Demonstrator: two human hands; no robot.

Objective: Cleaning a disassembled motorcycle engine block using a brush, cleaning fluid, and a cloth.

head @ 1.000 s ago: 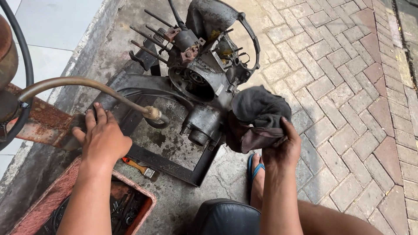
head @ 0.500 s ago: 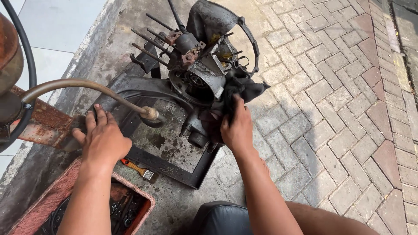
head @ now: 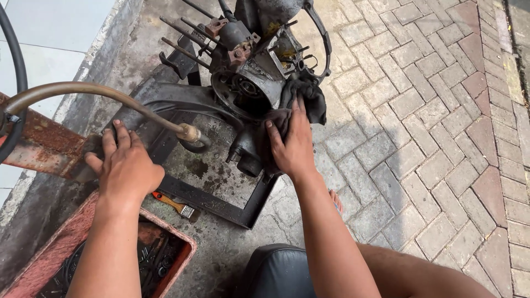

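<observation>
The right hand (head: 292, 144) is pressing a dark rag (head: 301, 99) flat against the side of a greasy engine (head: 254, 77).

Its fingers are lying spread over the cloth, not gripping it, while the left hand (head: 126, 168) is resting palm down, fingers apart, on the dark metal frame (head: 221, 201) that is carrying the engine on the concrete floor. Nearest the person, a red tray (head: 182, 248) of black parts is sitting below the left wrist, with an orange-handled tool (head: 172, 203) lying just beside it. Between the hands, a curved brass-tipped hose (head: 99, 94) is reaching in from a rusty bar (head: 33, 154) and crossing in front of the frame. Farther off, bare studs (head: 185, 33) are sticking out of the engine, and brick paving (head: 441, 110) is running along the right.
</observation>
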